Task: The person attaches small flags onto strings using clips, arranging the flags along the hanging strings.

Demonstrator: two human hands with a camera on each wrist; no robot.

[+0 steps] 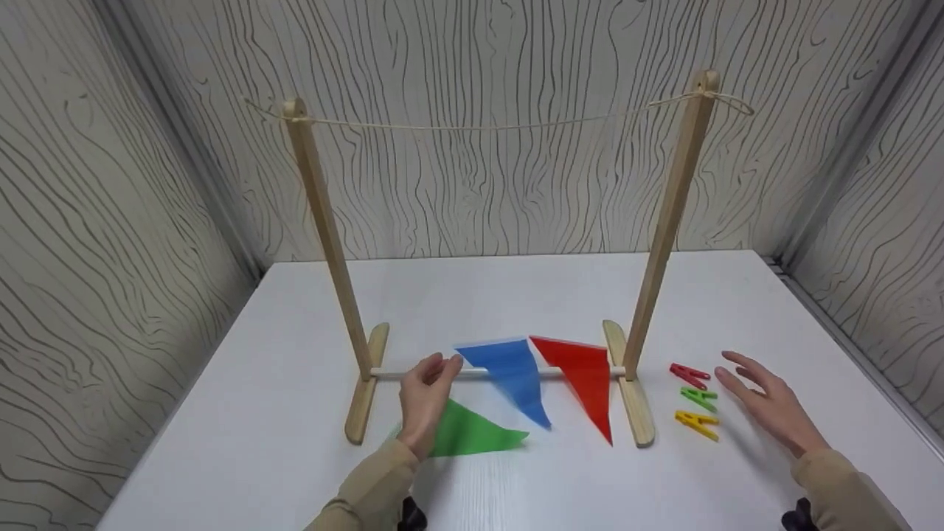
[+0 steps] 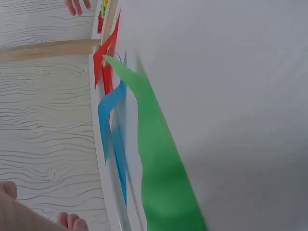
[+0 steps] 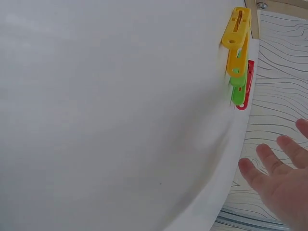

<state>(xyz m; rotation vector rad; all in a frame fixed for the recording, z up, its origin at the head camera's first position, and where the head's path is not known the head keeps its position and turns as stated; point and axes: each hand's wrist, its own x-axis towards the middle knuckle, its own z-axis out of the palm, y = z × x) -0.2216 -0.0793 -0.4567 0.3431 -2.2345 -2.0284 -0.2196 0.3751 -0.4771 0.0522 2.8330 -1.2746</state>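
Note:
My left hand [image 1: 428, 398], fingers loosely bent and holding nothing, hovers over the left part of a green triangular pennant [image 1: 472, 434], covering some of it. Just right of its fingertips, a blue pennant [image 1: 516, 372] lies across the white crossbar of a wooden stand. A red pennant [image 1: 586, 372] drapes over the same bar near the right post. At the right, my right hand [image 1: 771, 405] is spread beside three small clothespins: red [image 1: 690, 375], green [image 1: 698, 399] and yellow [image 1: 697, 424]. Its fingers are apart from them, also in the right wrist view.
Two upright wooden posts, left [image 1: 324, 221] and right [image 1: 672, 206], stand on flat rounded feet. A thin string [image 1: 457, 127] is tied between their tops and sags slightly. The white table [image 1: 280, 442] is enclosed by wood-grain patterned walls at the back and sides.

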